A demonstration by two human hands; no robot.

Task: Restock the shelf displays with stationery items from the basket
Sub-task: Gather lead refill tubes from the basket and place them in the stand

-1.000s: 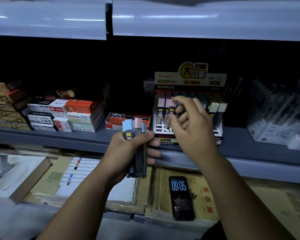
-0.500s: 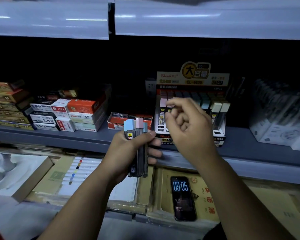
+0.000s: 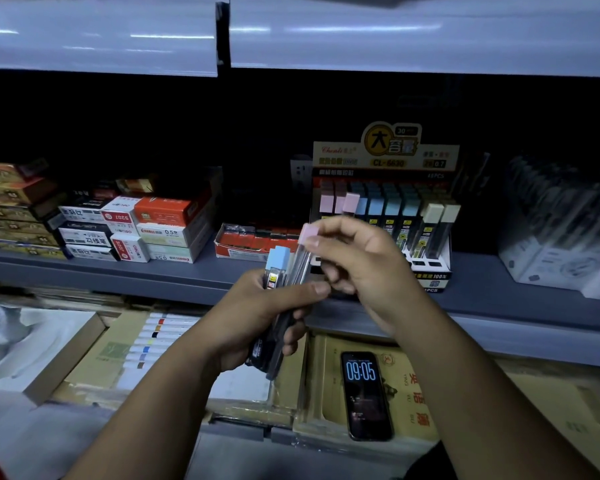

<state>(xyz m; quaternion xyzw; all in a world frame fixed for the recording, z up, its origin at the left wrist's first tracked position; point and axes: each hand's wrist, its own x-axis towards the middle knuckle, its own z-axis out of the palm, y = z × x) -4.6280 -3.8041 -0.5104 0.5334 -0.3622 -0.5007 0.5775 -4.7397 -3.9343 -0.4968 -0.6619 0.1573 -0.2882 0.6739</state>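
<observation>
My left hand grips a bundle of pencil-lead tubes with blue caps, held upright below the shelf edge. My right hand pinches the pink cap of one lead tube that is still partly in the bundle. Behind my right hand stands the cardboard lead display box on the grey shelf, with rows of pink, blue and cream capped tubes. The basket is not in view.
Stacked small boxes and a red open tray sit on the shelf to the left. White packaged goods stand on the right. Below the shelf lie cardboard boxes, a marker set and a phone showing 09:05.
My right hand came back from the display box to the bundle and took hold of a pink-capped tube. My left hand has stayed in place.
</observation>
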